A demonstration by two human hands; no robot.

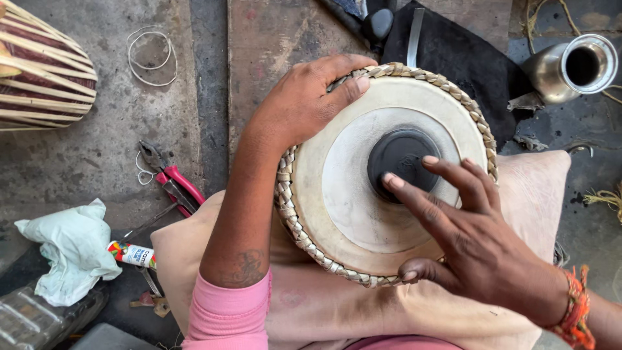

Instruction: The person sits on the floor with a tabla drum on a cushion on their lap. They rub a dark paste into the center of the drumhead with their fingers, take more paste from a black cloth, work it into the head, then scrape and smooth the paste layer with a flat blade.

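1. Your left hand (304, 104) is gripping the far left rim of the drum (350, 194), with the fingers curling over its braided edge (291, 214) onto the pale skin.
2. Your right hand (470, 243) is spreading open and holding nothing; its fingertips (391, 180) are pressing on the black spot (400, 159) in the middle of the drum, and its thumb is resting on the near rim.
3. The drum is sitting face up on a pink cushion (538, 188) in your lap.
4. To the left of the drum, red-handled pliers (170, 178) are lying on the floor, with a small tube (131, 254) and a crumpled pale cloth (71, 249) nearer to you.
5. Far left of the drum, a second, striped drum (42, 71) is lying on its side, with a wire loop (151, 55) near it.
6. Beyond the drum to the right, a metal cup (570, 68) is lying beside a black mat (466, 58).
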